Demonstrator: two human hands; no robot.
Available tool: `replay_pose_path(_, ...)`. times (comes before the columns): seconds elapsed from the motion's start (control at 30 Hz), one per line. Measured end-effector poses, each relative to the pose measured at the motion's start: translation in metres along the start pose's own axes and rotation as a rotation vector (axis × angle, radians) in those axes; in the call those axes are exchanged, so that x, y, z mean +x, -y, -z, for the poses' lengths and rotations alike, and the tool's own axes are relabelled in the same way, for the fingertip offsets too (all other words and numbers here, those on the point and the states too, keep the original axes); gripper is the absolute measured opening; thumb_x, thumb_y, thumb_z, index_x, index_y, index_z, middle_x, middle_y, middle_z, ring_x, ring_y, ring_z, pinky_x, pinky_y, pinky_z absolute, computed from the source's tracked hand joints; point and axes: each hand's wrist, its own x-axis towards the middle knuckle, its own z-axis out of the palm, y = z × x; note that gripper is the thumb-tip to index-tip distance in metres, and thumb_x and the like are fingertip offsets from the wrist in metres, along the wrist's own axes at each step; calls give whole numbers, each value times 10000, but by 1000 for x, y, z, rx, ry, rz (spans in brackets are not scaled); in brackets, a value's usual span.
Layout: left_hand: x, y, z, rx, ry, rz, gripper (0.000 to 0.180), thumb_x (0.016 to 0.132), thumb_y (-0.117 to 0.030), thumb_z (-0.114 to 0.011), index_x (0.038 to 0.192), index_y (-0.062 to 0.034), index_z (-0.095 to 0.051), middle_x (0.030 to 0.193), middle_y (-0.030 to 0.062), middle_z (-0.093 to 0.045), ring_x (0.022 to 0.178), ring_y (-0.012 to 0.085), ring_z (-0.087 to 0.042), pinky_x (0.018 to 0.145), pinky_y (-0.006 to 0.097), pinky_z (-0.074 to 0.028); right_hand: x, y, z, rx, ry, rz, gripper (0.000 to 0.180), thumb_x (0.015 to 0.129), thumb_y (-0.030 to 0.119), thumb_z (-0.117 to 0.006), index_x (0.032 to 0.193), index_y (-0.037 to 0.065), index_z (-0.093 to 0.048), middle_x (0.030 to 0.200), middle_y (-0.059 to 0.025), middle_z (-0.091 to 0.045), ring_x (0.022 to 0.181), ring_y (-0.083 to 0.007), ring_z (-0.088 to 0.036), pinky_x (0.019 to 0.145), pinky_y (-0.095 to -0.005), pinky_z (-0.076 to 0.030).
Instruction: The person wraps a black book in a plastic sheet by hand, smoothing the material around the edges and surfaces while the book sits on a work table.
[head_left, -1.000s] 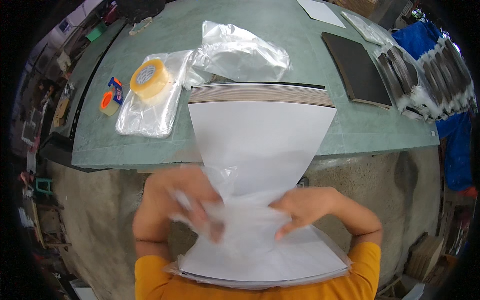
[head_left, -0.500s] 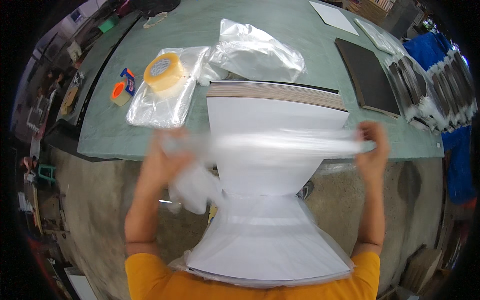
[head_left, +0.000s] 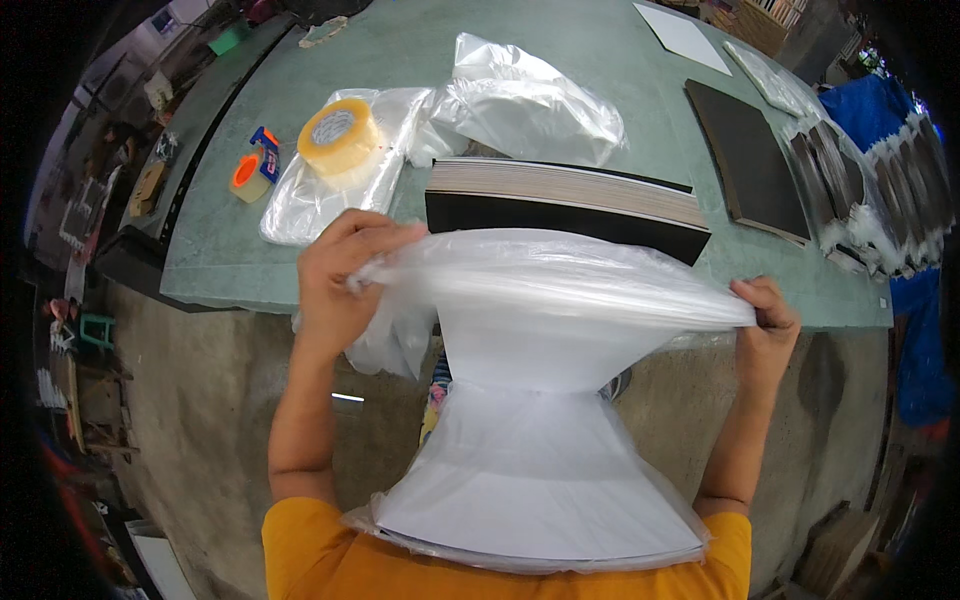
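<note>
A clear plastic bag [head_left: 575,265] is stretched sideways between my two hands, over tall white sheets [head_left: 520,345]. My left hand [head_left: 342,280] pinches the bag at its left end, and a loose fold of film hangs below it. My right hand [head_left: 768,325] grips the right end between thumb and fingers. Just beyond the bag, a thick stack of boards [head_left: 565,187] lies on the table with a black face toward me. A wide film-covered white pack [head_left: 540,490] rests against my body, narrowing toward the sheets; how the two join is unclear.
On the green table [head_left: 400,30] lie folded plastic bags [head_left: 290,215] under a tape roll [head_left: 340,135], with a small tape dispenser [head_left: 255,170] beside them. Crumpled film [head_left: 530,105] lies behind the stack. Rightward are a dark board [head_left: 745,160] and wrapped dark bundles [head_left: 830,180].
The blurred bag band is now spread wider, reaching toward the stack. My left hand has risen slightly, and my right has moved down and right. The stack's front now shows black instead of white.
</note>
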Motion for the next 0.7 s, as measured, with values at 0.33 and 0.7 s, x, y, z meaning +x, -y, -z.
replay_pose_path(0.33, -165, 91, -59, -1139, 658, 1012, 287, 666, -180, -661, 889, -13, -588, 842, 62, -592, 687, 112, -538, 593, 264, -417, -141, -160, -32, 972, 640, -1112, 167, 605, 3, -546, 771, -5, -534, 657, -18, -525, 537, -111, -475, 511, -223, -396)
replay_pose_path(0.7, -125, 50, -45, 76, 658, 538, 304, 720, -280, -632, 845, -8, -583, 768, 149, -595, 717, 280, -583, 640, 329, -446, -78, -72, -22, -229, 454, -555, 125, 771, 111, -530, 786, -7, -570, 743, -96, -596, 668, -186, -562, 612, -291, -444)
